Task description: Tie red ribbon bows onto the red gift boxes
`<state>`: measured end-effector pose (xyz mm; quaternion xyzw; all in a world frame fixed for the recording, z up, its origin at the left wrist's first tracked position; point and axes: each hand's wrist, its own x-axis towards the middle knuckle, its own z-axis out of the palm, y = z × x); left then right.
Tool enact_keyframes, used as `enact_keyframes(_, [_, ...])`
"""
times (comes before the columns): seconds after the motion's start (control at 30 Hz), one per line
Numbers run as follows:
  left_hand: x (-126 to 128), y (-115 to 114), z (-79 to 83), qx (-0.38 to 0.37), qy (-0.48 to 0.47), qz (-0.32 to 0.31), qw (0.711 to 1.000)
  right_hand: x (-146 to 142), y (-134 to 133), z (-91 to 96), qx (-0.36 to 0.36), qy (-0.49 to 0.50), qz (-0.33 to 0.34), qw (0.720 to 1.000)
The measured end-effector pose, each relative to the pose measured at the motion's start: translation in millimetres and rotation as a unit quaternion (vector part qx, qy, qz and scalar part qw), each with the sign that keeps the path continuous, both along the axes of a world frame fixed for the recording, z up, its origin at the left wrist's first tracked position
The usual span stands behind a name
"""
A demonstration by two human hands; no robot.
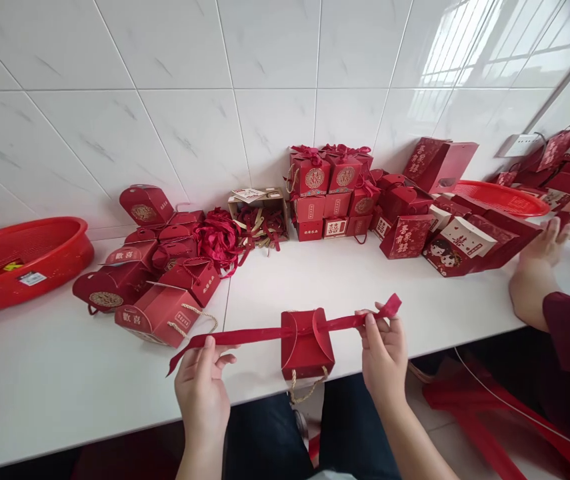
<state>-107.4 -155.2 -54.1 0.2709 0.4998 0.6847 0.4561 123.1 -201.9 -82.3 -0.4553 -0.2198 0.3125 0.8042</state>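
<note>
On the table (pixel 289 277), a box (pixel 309 355) lies at the near edge, lower centre of the frame, with a ribbon (pixel 252 336) across its top running from the left hand (pixel 203 387) to the right hand (pixel 383 353). Behind it, a carton (pixel 271 194) stands between a ribbon bundle (pixel 219 240) on its left and stacked boxes (pixel 325 202) on its right. A basket (pixel 59 267) sits at the left edge, paper bags (pixel 457 248) right of centre.
</note>
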Motion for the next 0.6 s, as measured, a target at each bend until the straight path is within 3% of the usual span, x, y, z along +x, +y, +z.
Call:
enact_keyframes(0.13, [0.9, 5.4, 11.5, 0.028, 0.016, 0.008, 0.999, 6.8, 2.9, 4.8, 0.011, 0.186, 0.085, 0.979])
enact_keyframes(0.23, [4.2, 9.7, 22.7, 0.057, 0.028, -0.014, 0.998, 10.9, 6.3, 10.4, 0.020, 0.249, 0.123, 0.960])
enact_keyframes(0.33, [7.9, 14.5, 35.4, 0.089, 0.044, -0.040, 0.994, 11.4, 10.1, 22.8, 0.057, 0.187, 0.128, 0.972])
enact_keyframes(0.47, [13.9, 21.0, 52.1, 0.135, 0.073, -0.098, 0.983, 10.8, 16.3, 46.8, 0.066, 0.031, 0.104, 0.992])
enact_keyframes(0.6, [25.6, 26.9, 66.7, 0.168, 0.096, -0.149, 0.970, 10.0, 21.1, 71.7, 0.058, -0.127, 0.098, 0.985])
